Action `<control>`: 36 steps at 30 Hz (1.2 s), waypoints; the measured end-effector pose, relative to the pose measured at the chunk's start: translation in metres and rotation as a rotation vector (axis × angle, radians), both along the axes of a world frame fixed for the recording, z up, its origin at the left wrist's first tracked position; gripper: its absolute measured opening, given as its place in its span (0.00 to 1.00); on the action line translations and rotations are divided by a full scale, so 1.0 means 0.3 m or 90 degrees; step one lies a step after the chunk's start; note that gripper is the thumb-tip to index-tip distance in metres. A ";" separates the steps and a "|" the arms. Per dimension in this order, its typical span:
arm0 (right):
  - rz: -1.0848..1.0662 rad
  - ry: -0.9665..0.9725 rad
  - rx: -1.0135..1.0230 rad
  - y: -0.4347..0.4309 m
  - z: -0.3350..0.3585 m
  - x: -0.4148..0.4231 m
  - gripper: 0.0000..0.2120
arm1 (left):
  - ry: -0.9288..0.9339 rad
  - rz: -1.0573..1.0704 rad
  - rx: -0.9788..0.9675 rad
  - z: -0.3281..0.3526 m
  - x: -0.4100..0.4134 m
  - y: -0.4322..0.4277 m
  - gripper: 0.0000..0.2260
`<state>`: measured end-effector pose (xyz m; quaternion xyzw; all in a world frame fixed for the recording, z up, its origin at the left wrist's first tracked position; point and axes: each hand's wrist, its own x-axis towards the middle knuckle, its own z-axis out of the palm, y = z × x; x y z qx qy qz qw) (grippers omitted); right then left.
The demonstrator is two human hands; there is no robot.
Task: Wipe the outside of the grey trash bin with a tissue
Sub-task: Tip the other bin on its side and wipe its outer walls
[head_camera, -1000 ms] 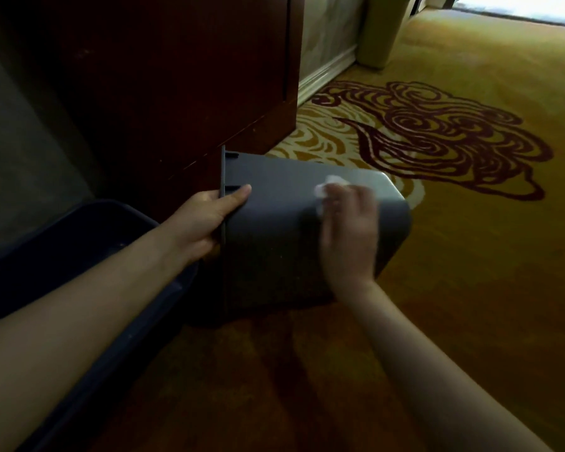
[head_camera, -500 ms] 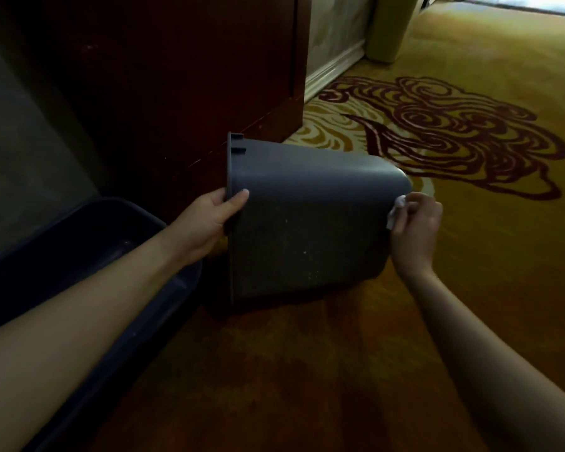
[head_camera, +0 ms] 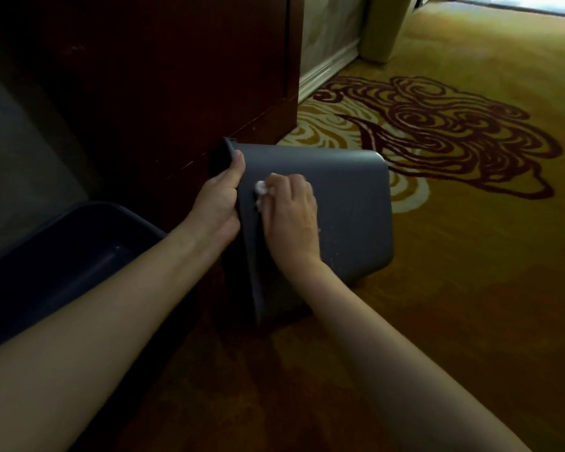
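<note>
The grey trash bin [head_camera: 349,210] lies tipped on its side on the carpet, its open mouth facing left and its base to the right. My left hand [head_camera: 221,203] grips the bin's rim at the left end, thumb over the outer wall. My right hand [head_camera: 291,212] presses a crumpled white tissue [head_camera: 261,188] flat against the bin's upper side wall, close to the rim and right beside my left hand. Most of the tissue is hidden under my fingers.
A dark wooden cabinet [head_camera: 163,79] stands directly behind the bin. A dark blue tub [head_camera: 79,256] sits at the lower left under my left forearm. Patterned yellow carpet [head_camera: 470,256] stretches to the right. An olive-green bin [head_camera: 380,27] stands by the far wall.
My right hand slid the tissue from the bin's base end leftward along the wall to the rim. The bin turned slightly in my left hand's hold.
</note>
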<state>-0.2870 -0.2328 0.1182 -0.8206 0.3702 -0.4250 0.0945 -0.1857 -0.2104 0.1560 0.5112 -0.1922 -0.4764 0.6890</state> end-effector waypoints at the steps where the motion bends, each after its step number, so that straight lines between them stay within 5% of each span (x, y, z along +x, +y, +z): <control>1: -0.019 -0.017 0.028 -0.024 -0.011 -0.032 0.10 | 0.003 0.010 -0.003 -0.002 0.003 -0.001 0.15; 9: -0.279 -0.058 0.270 -0.257 -0.146 -0.377 0.10 | 0.014 0.065 0.035 -0.023 0.055 0.008 0.13; 18: -0.278 -0.085 0.334 -0.288 -0.109 -0.459 0.11 | 0.081 0.053 0.133 -0.073 0.084 0.003 0.16; 23: -0.105 -0.048 0.279 -0.166 -0.009 -0.321 0.06 | 0.072 0.038 0.228 -0.123 0.108 -0.006 0.19; 28: 0.156 0.141 0.207 0.049 -0.011 -0.071 0.09 | 0.088 0.036 0.216 -0.160 0.127 0.015 0.19; 31: 0.160 0.246 0.166 0.080 -0.054 -0.022 0.10 | 0.119 0.000 0.173 -0.144 0.109 0.042 0.18; 36: 0.146 0.241 0.193 0.006 -0.084 -0.063 0.11 | 0.136 -0.055 0.203 -0.123 0.015 0.133 0.14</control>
